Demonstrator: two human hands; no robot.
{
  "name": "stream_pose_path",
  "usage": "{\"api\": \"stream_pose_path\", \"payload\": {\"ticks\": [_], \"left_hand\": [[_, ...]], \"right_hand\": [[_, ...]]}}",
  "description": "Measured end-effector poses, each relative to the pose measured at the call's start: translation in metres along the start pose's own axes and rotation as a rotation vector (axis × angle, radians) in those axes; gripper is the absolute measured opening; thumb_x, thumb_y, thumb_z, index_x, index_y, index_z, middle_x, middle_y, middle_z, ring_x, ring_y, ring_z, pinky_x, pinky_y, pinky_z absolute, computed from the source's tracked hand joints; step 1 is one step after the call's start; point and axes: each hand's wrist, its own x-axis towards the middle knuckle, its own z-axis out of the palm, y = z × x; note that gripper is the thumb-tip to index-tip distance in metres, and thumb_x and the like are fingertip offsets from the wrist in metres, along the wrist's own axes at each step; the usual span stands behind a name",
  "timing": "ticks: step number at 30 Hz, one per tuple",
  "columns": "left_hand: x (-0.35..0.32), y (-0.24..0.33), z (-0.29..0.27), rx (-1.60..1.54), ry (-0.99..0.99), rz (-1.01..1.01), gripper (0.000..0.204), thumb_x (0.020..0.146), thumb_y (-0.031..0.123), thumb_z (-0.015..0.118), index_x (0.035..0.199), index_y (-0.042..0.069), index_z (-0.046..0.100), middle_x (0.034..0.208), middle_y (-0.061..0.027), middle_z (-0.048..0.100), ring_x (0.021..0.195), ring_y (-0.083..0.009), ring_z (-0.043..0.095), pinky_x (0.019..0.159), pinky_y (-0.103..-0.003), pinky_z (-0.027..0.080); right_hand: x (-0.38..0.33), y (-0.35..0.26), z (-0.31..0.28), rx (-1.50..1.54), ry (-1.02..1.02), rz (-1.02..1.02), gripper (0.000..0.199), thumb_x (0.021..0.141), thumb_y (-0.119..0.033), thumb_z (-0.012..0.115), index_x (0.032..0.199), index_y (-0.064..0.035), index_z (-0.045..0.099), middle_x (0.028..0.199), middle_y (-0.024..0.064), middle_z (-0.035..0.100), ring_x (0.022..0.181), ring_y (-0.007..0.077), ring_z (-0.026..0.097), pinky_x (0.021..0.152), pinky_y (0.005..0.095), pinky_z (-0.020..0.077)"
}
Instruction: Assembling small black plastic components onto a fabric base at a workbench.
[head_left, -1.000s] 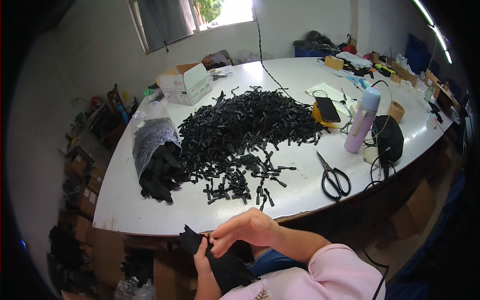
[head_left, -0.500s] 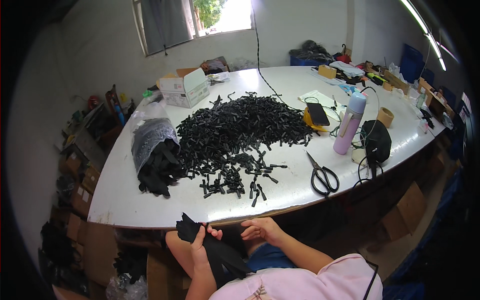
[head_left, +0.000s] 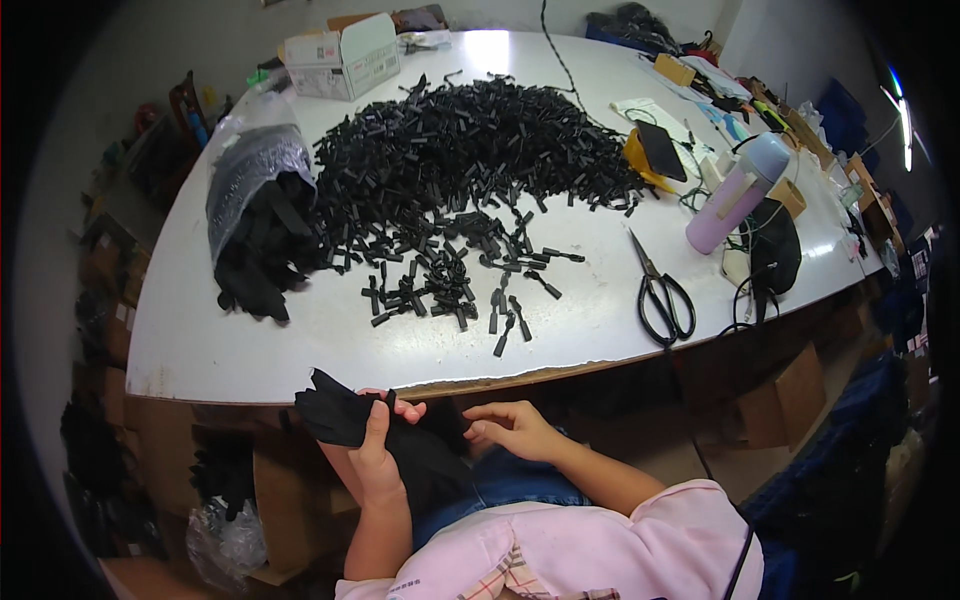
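Note:
A bundle of black fabric strips [head_left: 340,412] is gripped in my left hand [head_left: 376,450], thumb on top, just below the table's front edge. Its frayed ends fan out to the left, and the rest hangs over my lap. My right hand [head_left: 512,430] is a short way to the right of the bundle, apart from it. Its fingers are loosely bent with a gap between them, and nothing shows in them. On the table lies a large pile of small black pull-like pieces [head_left: 450,150], with several strewn loose toward me.
A clear plastic bag [head_left: 262,165] spills black strips on the left of the white table [head_left: 200,350]. Black scissors [head_left: 662,300] lie right of the pile, near a purple bottle [head_left: 735,200], a phone [head_left: 660,150] and a black pouch [head_left: 775,245]. A white box [head_left: 345,65] stands behind.
The view has tipped downward, so the table sits higher in the picture. My left hand still grips the strips, whose ends are spread wider. My right hand stays near the bundle.

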Motion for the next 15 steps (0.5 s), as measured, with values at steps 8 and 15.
{"api": "stream_pose_path", "payload": {"ticks": [8,15], "left_hand": [[0.018,-0.025,-0.007,0.119,-0.088,-0.042,0.015,0.082,0.011,0.049,0.092,0.002,0.044,0.070,-0.0079,0.048,0.063,-0.0170,0.050,0.072,-0.038,0.046],[0.037,-0.020,0.000,0.097,-0.095,-0.098,0.016,0.081,0.012,0.049,0.093,0.002,0.044,0.068,-0.0078,0.048,0.060,-0.0167,0.049,0.070,-0.039,0.046]], "right_hand": [[-0.009,-0.051,-0.004,-0.428,-0.007,-0.372,0.030,0.075,-0.007,0.057,0.104,0.0009,0.053,0.080,0.0130,0.062,0.068,0.0142,0.061,0.062,0.0238,0.0480],[0.006,-0.096,-0.019,-0.469,-0.011,-0.590,0.031,0.072,-0.002,0.056,0.103,0.0023,0.053,0.081,0.0120,0.062,0.067,0.0173,0.061,0.060,0.0239,0.0486]]}}
